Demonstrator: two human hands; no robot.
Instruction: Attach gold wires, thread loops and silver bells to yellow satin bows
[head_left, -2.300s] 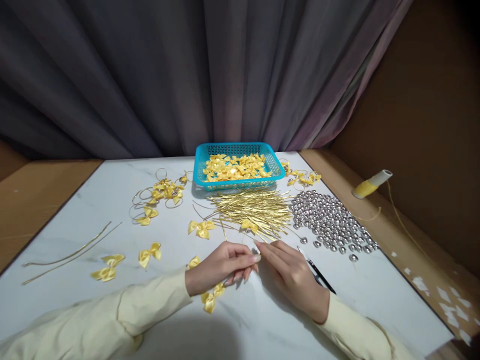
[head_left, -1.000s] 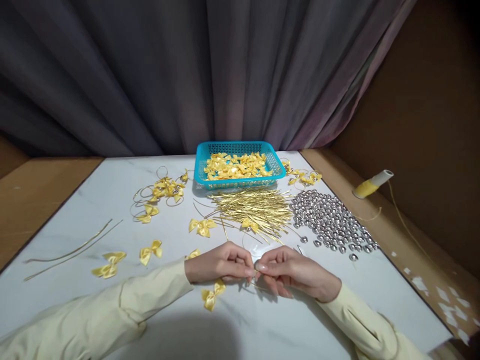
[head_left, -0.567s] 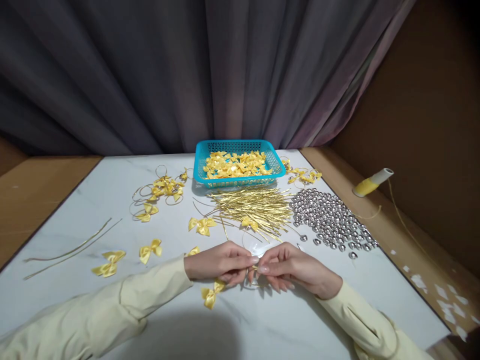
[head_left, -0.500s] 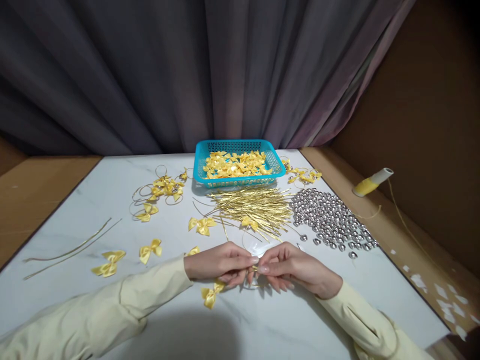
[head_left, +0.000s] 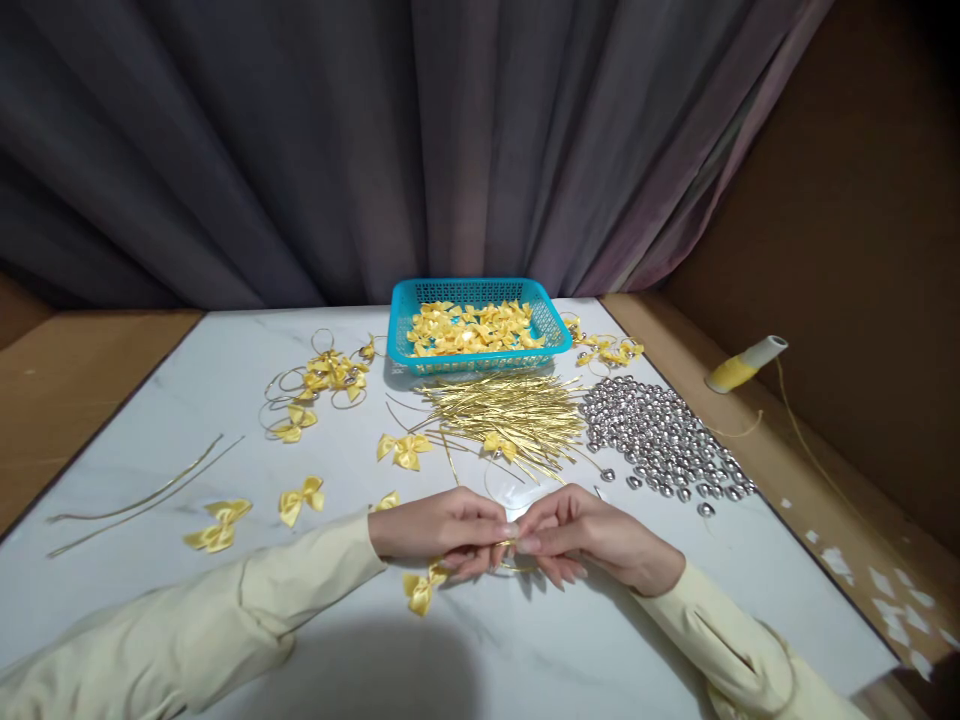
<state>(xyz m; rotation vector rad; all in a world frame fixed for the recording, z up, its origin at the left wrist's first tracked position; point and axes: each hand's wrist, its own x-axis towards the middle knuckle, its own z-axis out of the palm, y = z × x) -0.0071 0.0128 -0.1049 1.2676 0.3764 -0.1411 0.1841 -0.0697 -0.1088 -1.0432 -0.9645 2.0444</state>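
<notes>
My left hand (head_left: 442, 530) and my right hand (head_left: 592, 535) meet fingertip to fingertip low over the white table (head_left: 225, 380). Both pinch a thin gold wire (head_left: 512, 566) that curves into a small loop just under the fingers. A yellow ribbon bow (head_left: 420, 590) lies on the table right below my left hand. Another bow (head_left: 388, 501) peeks out behind my left wrist. Behind the hands lies a heap of gold wires (head_left: 510, 420) with a bow (head_left: 499, 446) on it.
A blue basket (head_left: 400, 300) full of yellow bows stands at the back. Silver heart beads (head_left: 660, 440) spread at the right. Finished bow loops (head_left: 322, 385) and loose bows (head_left: 300, 498) lie left, with long gold strips (head_left: 142, 497). A yellow thread spool (head_left: 742, 365) rests off the table's right edge.
My right hand came in from beside the black pen and joined my left; both now pinch the gold wire, and its loop has dropped slightly lower under the fingers.
</notes>
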